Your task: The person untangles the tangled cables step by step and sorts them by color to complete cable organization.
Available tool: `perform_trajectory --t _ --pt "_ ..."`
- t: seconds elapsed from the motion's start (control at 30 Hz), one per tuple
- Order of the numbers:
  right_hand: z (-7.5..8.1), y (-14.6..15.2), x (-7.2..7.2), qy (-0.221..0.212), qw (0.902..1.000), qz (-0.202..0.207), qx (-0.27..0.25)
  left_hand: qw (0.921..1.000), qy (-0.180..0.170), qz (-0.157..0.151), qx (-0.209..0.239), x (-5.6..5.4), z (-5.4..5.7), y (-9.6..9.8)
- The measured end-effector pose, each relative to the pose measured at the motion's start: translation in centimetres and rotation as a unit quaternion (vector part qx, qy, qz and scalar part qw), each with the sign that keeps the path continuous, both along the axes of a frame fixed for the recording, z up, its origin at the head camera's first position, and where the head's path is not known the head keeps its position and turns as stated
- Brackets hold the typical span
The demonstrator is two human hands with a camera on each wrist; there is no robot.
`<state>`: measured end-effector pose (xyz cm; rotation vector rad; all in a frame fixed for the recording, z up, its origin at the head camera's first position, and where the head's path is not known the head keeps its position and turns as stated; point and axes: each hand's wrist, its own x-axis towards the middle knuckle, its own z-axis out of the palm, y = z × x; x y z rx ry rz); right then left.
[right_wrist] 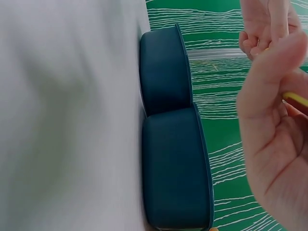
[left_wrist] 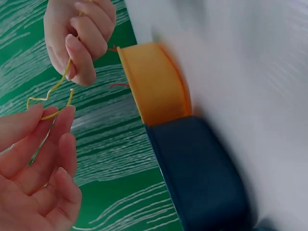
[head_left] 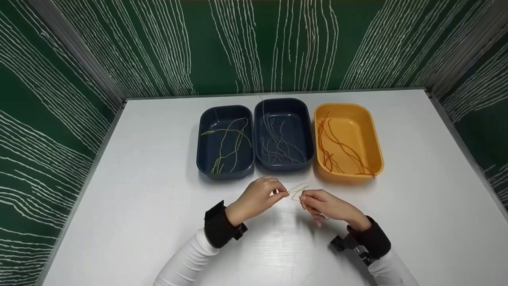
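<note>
Over the table, in front of the bins, my left hand point(head_left: 258, 198) pinches a thin yellow string point(left_wrist: 61, 81) between thumb and fingertips. My right hand point(head_left: 329, 204) grips the same yellow length, its fingers curled round it. Between the two hands the string runs in a bent, loose loop, and a short end sticks up by the left fingertips in the left wrist view. In the right wrist view a bit of yellow shows inside the curled right hand, while the left hand point(right_wrist: 269, 24) is partly hidden behind the right thumb.
Behind the hands stand a dark blue bin point(head_left: 226, 175) with yellow strings point(head_left: 217, 163), a second dark blue bin point(head_left: 283, 167) with thin grey strings, and a yellow-orange bin point(head_left: 353, 135) with orange-red strings point(head_left: 325, 155). One grey strand pokes over the middle bin's back rim. Green white-streaked panels surround the white table point(head_left: 158, 159).
</note>
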<state>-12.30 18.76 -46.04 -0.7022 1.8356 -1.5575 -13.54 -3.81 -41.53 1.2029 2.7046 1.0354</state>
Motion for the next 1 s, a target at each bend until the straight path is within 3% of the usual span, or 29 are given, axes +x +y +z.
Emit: perform_trajectory --t 0.23,0.57,0.83,1.0 --pt "-0.1 0.2 0.0 0.008 0.9999 -0.006 -0.007 0.999 0.003 0.033 0.029 -0.4 -0.2 -1.6" --pt "-0.1 0.4 0.0 0.013 0.9994 -0.029 0.016 0.9959 -0.024 0.075 0.043 -1.0 0.2 -4.8" --pt "-0.6 0.6 -0.3 0.036 0.9989 -0.029 0.006 0.9931 -0.015 0.1 0.059 -1.2 0.5 -6.7" --pt "-0.6 0.8 -0.2 0.019 0.9994 -0.03 -0.006 0.9906 0.005 0.109 0.083 -1.3 0.6 -7.6"
